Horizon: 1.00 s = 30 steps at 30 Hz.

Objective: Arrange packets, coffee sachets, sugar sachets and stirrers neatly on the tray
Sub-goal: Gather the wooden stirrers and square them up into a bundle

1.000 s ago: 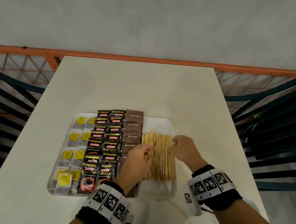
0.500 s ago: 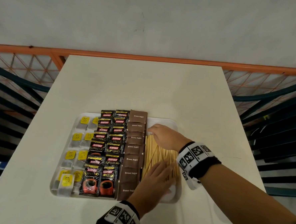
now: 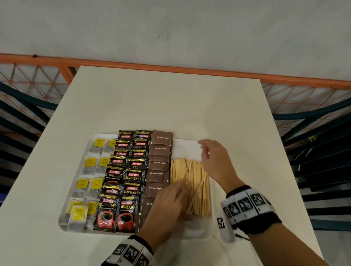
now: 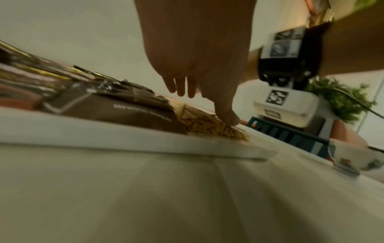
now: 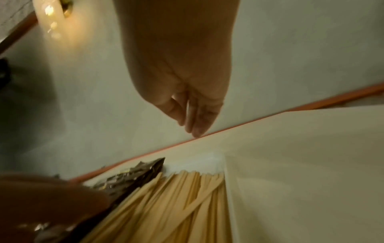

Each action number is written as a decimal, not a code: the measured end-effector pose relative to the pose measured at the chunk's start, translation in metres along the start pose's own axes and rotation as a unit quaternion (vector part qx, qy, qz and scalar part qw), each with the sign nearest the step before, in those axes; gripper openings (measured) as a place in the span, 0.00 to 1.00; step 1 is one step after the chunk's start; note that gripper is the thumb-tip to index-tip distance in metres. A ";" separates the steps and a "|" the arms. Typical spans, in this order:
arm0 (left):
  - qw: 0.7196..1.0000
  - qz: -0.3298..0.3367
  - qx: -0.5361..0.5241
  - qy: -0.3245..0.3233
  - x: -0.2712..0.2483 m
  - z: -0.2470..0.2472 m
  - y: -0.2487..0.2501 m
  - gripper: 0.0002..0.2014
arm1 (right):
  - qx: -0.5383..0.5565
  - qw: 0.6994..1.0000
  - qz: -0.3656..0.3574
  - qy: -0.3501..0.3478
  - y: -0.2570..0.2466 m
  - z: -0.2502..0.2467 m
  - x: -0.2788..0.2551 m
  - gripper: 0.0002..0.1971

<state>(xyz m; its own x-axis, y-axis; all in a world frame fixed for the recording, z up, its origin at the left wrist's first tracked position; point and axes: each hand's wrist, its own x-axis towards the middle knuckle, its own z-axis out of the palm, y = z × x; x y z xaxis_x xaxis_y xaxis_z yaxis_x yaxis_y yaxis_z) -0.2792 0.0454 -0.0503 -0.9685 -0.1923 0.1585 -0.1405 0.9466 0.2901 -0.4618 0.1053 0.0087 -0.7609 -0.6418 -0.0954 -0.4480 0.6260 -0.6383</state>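
Observation:
A white tray (image 3: 187, 149) holds columns of tea bags with yellow tags (image 3: 89, 176), black Kopiko coffee sachets (image 3: 124, 177), brown sugar sachets (image 3: 160, 158) and a bundle of wooden stirrers (image 3: 196, 181). My left hand (image 3: 172, 200) lies flat with straight fingers on the near left part of the stirrers; its thumb (image 4: 228, 115) presses the stirrer ends (image 4: 207, 128). My right hand (image 3: 210, 155) hovers above the tray's far right corner, fingers straight and together (image 5: 197, 121), holding nothing, above the stirrers (image 5: 187, 205).
The tray sits on a cream table (image 3: 172, 104). Orange mesh railing (image 3: 30, 76) and dark blue rails (image 3: 322, 162) flank the table. A grey wall (image 3: 177, 26) lies beyond. A potted plant (image 4: 340, 97) and a patterned bowl (image 4: 353, 157) show in the left wrist view.
My right hand lifted off the stirrers' far end and moved right toward the tray's far right corner. My left hand slid a little leftward along the near part of the bundle.

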 end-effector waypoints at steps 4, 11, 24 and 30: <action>0.997 -0.077 0.011 0.025 -0.014 -0.008 -0.011 0.28 | -0.020 0.998 0.050 -0.027 0.025 0.002 -0.047 0.14; 0.993 -0.112 0.022 -0.027 -0.021 -0.010 -0.003 0.21 | -0.082 0.996 0.007 -0.030 0.025 0.035 -0.098 0.16; 0.965 -0.256 -0.045 0.022 -0.068 -0.063 -0.058 0.20 | -0.037 0.996 0.085 -0.012 0.028 0.025 -0.142 0.26; 0.911 -0.405 -0.071 -0.021 -0.138 -0.080 -0.126 0.38 | -0.088 0.990 0.097 -0.052 0.041 0.057 -0.167 0.33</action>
<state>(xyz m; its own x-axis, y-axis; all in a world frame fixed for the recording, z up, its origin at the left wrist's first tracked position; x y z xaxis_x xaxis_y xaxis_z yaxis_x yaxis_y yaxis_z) -0.1114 -0.0684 -0.0332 -0.5658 -0.8004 -0.1981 -0.7880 0.4541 0.4158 -0.3267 0.2125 -0.0449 -0.7919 -0.5389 -0.2870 -0.3804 0.8032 -0.4585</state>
